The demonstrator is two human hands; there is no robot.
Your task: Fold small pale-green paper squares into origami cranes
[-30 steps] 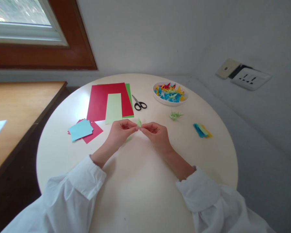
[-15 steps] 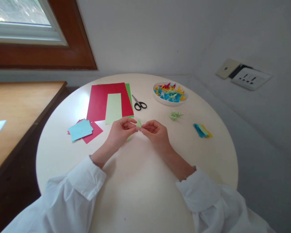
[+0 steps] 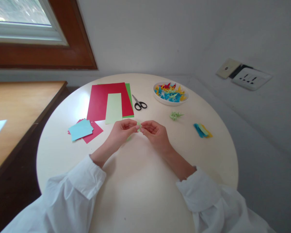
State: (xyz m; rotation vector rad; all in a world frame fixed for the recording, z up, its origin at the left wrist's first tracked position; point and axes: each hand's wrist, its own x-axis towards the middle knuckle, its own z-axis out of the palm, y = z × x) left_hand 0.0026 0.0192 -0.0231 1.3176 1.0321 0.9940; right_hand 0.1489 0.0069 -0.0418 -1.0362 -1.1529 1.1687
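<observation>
Between my fingertips is a small folded piece of light green paper [image 3: 139, 125], mostly covered by the fingers. My left hand [image 3: 123, 130] pinches its left side with thumb and forefinger. On the right side, my right hand [image 3: 155, 132] grips it in the same kind of pinch. Another bit of light green paper [image 3: 128, 138] lies on the table, partly behind my left hand. To the right of my hands sits a little heap of light green folded paper cranes [image 3: 176, 116].
A white dish [image 3: 171, 103] of colourful folded cranes stands at the back right. Black-handled scissors [image 3: 140, 105] lie beside red sheets [image 3: 99, 100] and a pale green strip [image 3: 113, 108]. Blue squares [image 3: 80, 130] rest at left, folded papers [image 3: 203, 130] at right, on the round table [image 3: 145, 194].
The light green paper between my fingers has turned a little and its tip shows lower. Both hands stay almost in place.
</observation>
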